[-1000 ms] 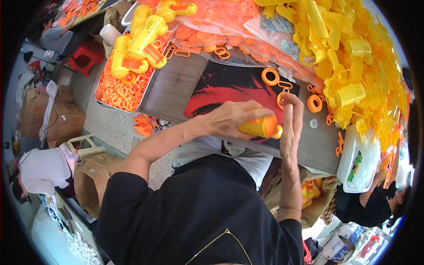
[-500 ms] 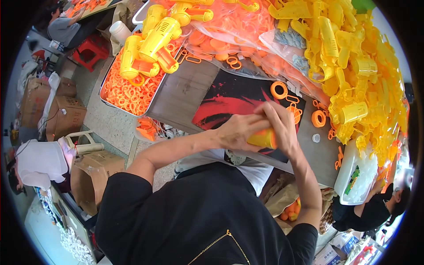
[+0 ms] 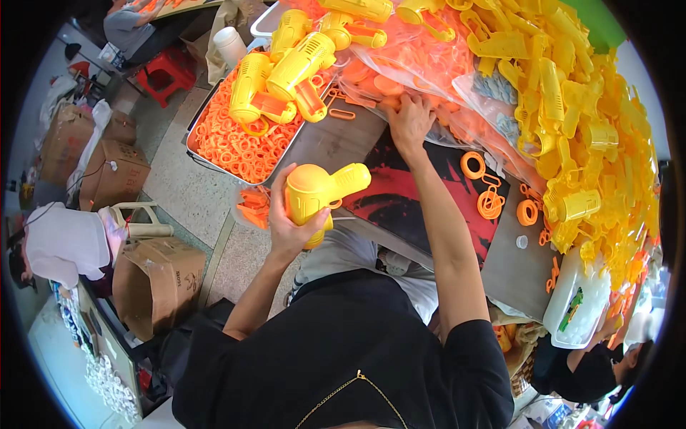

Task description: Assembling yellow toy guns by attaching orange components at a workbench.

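In my left hand point(image 3: 286, 218) is a yellow plastic toy part with a handle and a rounded orange-yellow end point(image 3: 309, 189). My fingers wrap round its body above the tray-side edge of the table, and the handle points right. My right hand point(image 3: 411, 125) reaches to the table's far side, fingers apart, at the mouth of a clear bag of orange plastic parts point(image 3: 446, 50). Its fingertips are partly hidden among the orange pieces. Between my arms lies a black and red mat point(image 3: 393, 186).
A metal tray of small orange rings point(image 3: 229, 146) bears several yellow toy bodies point(image 3: 304, 64). At right are orange rings point(image 3: 473, 165), a small clear cap point(image 3: 522, 242), a white bin point(image 3: 572, 314) and a heap of yellow parts point(image 3: 557, 129). Other people sit nearby.
My hands have separated. The left one has carried the yellow toy part leftward and upright; the right one has let go of it and stretched forward to the orange parts. The whole view has shifted slightly.
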A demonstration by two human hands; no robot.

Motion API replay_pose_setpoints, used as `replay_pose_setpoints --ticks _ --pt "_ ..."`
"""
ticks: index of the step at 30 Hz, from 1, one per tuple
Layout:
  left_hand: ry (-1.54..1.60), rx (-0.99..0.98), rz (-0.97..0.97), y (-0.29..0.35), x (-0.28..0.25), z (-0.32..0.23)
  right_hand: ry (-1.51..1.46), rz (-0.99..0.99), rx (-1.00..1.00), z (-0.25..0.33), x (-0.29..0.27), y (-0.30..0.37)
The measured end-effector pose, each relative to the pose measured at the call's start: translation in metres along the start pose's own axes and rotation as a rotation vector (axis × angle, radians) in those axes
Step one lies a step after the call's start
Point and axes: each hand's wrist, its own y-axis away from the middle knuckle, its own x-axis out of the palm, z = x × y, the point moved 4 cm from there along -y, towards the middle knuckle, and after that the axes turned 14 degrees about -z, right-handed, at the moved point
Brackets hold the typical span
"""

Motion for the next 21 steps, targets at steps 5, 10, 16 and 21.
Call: replay_pose_setpoints --ticks 5,10,16,21 --pt "0.069 -0.093 0.003 -0.014 0.011 0.006 -0.606 0.205 0.081 -0.024 -0.059 0.019" --pt "0.252 -0.296 0.148 -0.03 0.056 -0.002 -1.159 0.622 0.441 -0.019 -0.138 0.052" --pt "0.24 -0.18 0.349 -0.026 0.092 -0.008 -1.046 0.429 0.301 -0.03 -0.183 0.065" --pt "0.277 -0.268 0.413 -0.019 0.098 -0.013 -1.09 0.337 0.237 -0.039 -0.2 0.072"
